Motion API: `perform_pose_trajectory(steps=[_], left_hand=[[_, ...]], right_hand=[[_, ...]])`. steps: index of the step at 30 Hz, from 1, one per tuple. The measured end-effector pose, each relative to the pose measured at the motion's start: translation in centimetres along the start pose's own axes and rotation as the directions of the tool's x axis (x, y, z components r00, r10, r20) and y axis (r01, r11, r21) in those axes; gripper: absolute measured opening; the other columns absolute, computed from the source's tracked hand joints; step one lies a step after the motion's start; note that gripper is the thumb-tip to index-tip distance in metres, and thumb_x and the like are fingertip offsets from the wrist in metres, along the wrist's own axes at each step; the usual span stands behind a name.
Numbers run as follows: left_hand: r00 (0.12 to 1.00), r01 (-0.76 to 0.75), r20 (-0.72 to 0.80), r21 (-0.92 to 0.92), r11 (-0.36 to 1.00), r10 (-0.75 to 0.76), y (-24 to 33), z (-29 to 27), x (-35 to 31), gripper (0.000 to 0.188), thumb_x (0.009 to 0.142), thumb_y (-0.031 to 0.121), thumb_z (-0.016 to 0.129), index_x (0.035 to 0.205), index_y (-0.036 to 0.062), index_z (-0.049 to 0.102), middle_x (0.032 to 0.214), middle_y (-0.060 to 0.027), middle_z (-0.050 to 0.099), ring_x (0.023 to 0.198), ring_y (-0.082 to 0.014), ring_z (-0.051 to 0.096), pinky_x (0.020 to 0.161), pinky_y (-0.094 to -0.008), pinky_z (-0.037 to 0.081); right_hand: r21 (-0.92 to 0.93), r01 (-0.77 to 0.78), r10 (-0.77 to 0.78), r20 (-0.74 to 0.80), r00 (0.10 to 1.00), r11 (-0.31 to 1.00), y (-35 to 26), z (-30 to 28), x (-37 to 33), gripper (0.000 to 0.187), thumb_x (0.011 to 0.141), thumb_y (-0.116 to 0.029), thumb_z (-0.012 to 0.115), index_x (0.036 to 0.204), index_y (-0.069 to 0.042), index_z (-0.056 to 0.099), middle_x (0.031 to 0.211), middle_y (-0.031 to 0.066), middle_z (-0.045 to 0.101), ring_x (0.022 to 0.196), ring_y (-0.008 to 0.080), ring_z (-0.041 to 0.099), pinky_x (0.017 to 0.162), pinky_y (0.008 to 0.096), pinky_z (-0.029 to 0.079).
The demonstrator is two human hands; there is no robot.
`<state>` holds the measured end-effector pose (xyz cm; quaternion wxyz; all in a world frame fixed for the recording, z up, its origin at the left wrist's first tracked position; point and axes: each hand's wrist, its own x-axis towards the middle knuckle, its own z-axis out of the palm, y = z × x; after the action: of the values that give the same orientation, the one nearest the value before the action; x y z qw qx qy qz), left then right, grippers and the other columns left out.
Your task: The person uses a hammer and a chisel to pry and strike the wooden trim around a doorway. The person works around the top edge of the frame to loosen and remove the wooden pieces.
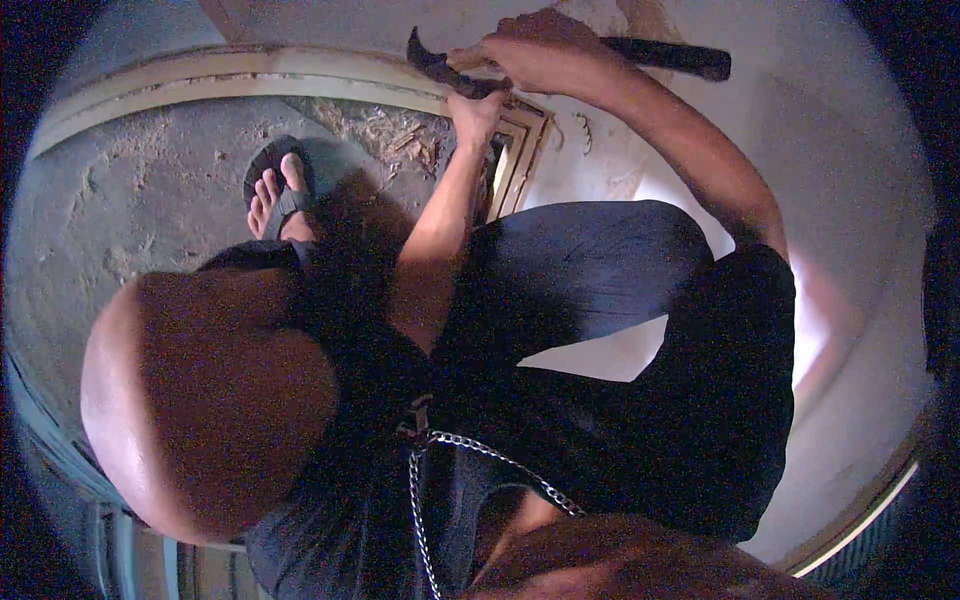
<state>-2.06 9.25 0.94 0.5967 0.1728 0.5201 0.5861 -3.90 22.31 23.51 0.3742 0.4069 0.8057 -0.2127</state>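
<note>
A hammer with a dark handle (672,58) and a dark curved claw head (432,62) lies across the top of the view, over the corner of a pale wooden frame (525,140). My right hand (545,50) is closed round the handle, and its fingers reach toward the head. Just below the head, my left hand (476,112) is at the frame's corner with its fingers curled. The hammer's head touches or overlaps those fingers. Whatever they grip is hidden.
Wood chips and splinters (400,142) lie on the dusty grey floor (130,200) beside the frame. My sandalled foot (275,195) stands left of them. A pale wall (850,200) rises at the right. Blue slatted material (110,530) shows at the lower left.
</note>
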Motion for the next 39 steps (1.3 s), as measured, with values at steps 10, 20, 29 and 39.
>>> perform_pose_trajectory(steps=[10, 20, 29, 39], left_hand=[[0.974, -0.036, 0.225, 0.330, 0.943, -0.041, 5.2, 3.7, -4.6, 0.027, 0.072, 0.027, 0.078, 0.069, 0.0029, 0.065, 0.064, -0.0101, 0.064, 0.056, -0.0204, 0.060, 0.054, -0.0328, 0.046], [0.345, -0.365, 0.932, 0.245, 0.898, -0.114, 4.5, 8.3, -13.7, 0.026, 0.066, 0.019, 0.068, 0.089, 0.0101, 0.061, 0.083, -0.0118, 0.063, 0.083, -0.0321, 0.062, 0.070, -0.0411, 0.049], [0.563, -0.526, 0.805, 0.173, 0.833, 0.188, 6.7, 7.7, -13.9, 0.025, 0.075, 0.033, 0.070, 0.069, 0.0118, 0.058, 0.071, -0.0038, 0.060, 0.071, -0.0251, 0.060, 0.055, -0.0393, 0.048], [0.887, -0.284, 0.446, 0.314, 0.906, 0.123, 5.1, 7.5, -9.6, 0.027, 0.073, 0.026, 0.076, 0.065, 0.0074, 0.058, 0.059, -0.0070, 0.057, 0.054, -0.0215, 0.056, 0.051, -0.0337, 0.044]], right_hand=[[0.300, -0.417, 0.499, -0.296, 0.814, 0.858, 1.8, -3.6, -12.3, 0.032, 0.092, -0.020, 0.050, 0.123, -0.022, 0.056, 0.092, 0.0144, 0.065, 0.076, 0.0218, 0.062, 0.069, 0.0331, 0.049], [0.769, -0.443, 0.867, -0.286, 0.407, 0.461, 2.9, 2.1, -20.3, 0.037, 0.091, -0.022, 0.055, 0.127, -0.014, 0.054, 0.087, 0.0054, 0.064, 0.069, 0.0094, 0.050, 0.065, 0.0263, 0.045], [0.777, -0.473, 0.884, -0.220, 0.412, 0.414, 3.3, 4.8, -22.9, 0.042, 0.091, -0.018, 0.055, 0.133, -0.017, 0.049, 0.071, 0.0004, 0.052, 0.059, 0.0045, 0.043, 0.053, 0.0200, 0.038], [0.817, -0.447, 0.889, -0.161, 0.429, 0.364, 2.9, 4.2, -22.0, 0.041, 0.093, -0.019, 0.053, 0.134, -0.017, 0.049, 0.069, -0.0033, 0.048, 0.059, 0.0036, 0.041, 0.053, 0.0191, 0.036]])
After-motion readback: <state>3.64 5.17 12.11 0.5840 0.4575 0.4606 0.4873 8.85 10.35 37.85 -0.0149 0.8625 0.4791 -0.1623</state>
